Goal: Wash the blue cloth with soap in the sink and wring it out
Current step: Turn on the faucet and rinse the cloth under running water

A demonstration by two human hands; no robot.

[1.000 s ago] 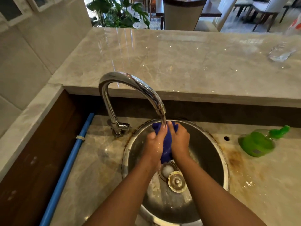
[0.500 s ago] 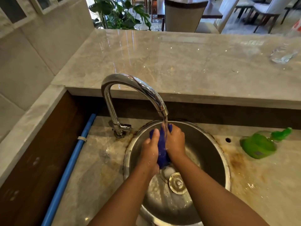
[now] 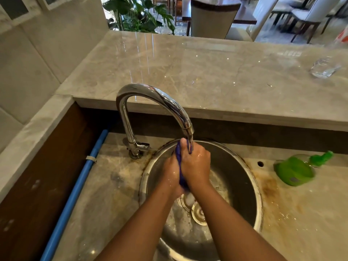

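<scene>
Left hand (image 3: 170, 172) and right hand (image 3: 195, 166) both clenched on the blue cloth (image 3: 178, 153), bunched between them over the sink (image 3: 258, 194) just under the faucet (image 3: 150, 93) spout; green soap bottle (image 3: 295, 170) lying on desk (image 3: 301, 213), right of sink.

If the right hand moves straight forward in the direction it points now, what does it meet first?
Probably the faucet spout, just ahead of the right hand, which grips the cloth; depth is unclear.
</scene>
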